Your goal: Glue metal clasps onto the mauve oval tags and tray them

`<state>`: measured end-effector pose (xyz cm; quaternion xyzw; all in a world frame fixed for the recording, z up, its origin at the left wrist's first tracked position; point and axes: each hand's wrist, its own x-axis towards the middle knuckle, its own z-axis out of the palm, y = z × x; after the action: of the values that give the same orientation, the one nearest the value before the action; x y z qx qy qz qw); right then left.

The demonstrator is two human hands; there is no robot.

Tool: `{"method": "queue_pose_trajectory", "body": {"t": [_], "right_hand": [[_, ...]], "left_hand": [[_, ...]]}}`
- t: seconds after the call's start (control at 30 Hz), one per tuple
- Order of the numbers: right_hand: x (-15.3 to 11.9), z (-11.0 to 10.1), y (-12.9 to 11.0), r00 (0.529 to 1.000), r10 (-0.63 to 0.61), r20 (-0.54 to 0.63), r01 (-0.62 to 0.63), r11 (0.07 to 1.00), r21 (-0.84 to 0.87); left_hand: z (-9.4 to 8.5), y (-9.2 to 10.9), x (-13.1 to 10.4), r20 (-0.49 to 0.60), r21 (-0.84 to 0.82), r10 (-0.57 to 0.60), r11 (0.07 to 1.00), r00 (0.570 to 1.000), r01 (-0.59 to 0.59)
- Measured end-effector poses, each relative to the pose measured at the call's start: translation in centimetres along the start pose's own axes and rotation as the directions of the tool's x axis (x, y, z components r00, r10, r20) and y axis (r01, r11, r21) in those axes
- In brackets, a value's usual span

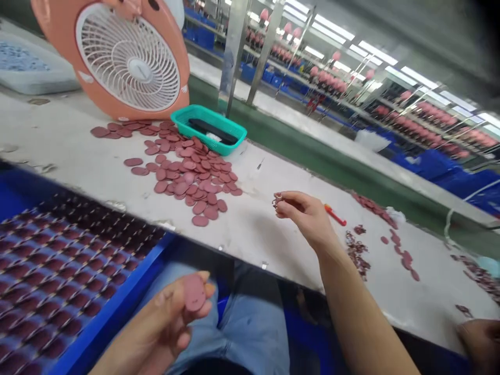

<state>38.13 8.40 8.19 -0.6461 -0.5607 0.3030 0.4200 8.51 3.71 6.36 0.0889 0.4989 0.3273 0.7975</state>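
Note:
My left hand (pixel 167 317) pinches a flat pink oval disc (pixel 194 293) with two small holes near its lower edge, held above my lap. Over the bench, my right hand (pixel 300 208) is closed at the fingertips on a small brown curled piece (pixel 277 198), too small and blurred to name exactly. Similar curled pieces (pixel 356 252) lie in a loose pile beside my right forearm. A large heap of pink oval discs (pixel 191 174) spreads over the bench to the left of my right hand.
An orange fan (pixel 133 62) stands at the back left by a green basket (pixel 234 147) holding a black object. A blue crate (pixel 117 307) with rows of discs sits at the left. A red-orange tool (pixel 335 214) lies beyond my right wrist. Another person's hand (pixel 480 338) shows at lower right.

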Motion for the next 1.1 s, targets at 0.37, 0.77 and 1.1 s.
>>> {"method": "queue_pose_trajectory", "body": {"t": [0.37,0.77,1.1], "right_hand": [[-9.9,7.2,-6.2,0.968,-0.201,0.147,0.132,0.914,0.384],[-9.7,7.2,-6.0,0.934,-0.293,0.203,0.234,0.934,0.271],[-9.2,6.7,-6.4,0.881,-0.379,0.282,0.332,0.922,0.201]], "left_hand": [[-0.9,-0.4,0.3,0.381,0.131,-0.092,0.99,0.92,0.045],[-0.5,-0.6,0.3,0.388,0.166,-0.122,0.984,0.913,0.061],[-0.6,-0.7,0.5,0.4,0.16,-0.14,0.984,0.906,0.081]]}}
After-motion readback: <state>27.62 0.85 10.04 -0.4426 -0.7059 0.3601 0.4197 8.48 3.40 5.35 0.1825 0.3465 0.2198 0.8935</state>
